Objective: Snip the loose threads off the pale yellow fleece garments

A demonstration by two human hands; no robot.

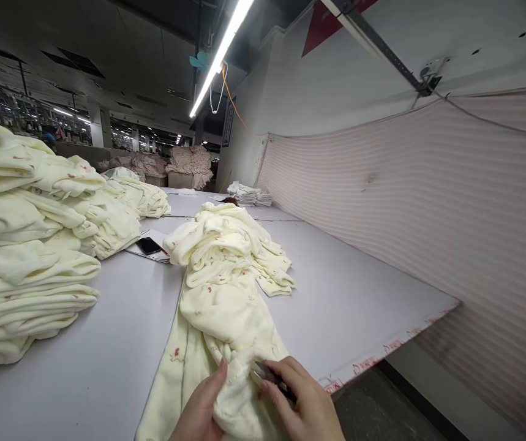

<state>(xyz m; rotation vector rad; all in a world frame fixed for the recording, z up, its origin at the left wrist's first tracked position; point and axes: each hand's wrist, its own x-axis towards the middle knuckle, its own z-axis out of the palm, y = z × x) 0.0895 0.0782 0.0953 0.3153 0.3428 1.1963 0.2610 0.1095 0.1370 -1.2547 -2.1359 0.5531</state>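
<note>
A pale yellow garment [226,306] with small reddish motifs lies bunched on the table and drapes toward me. My left hand [202,404] grips a fold of it near the bottom of the view, thumb on top. My right hand [304,398] is closed around small dark-handled thread snips [259,371]. Their metal tips rest against or just above the cloth, close to my left thumb; whether they touch it I cannot tell. The fingers beneath the fabric are hidden.
Tall stacks of pale yellow garments [28,275] line the left side. A dark phone [149,245] lies on papers behind them. Folded white cloths [248,195] sit at the table's far end. Striped pink fabric [405,202] hangs along the right wall beside the table edge [391,346].
</note>
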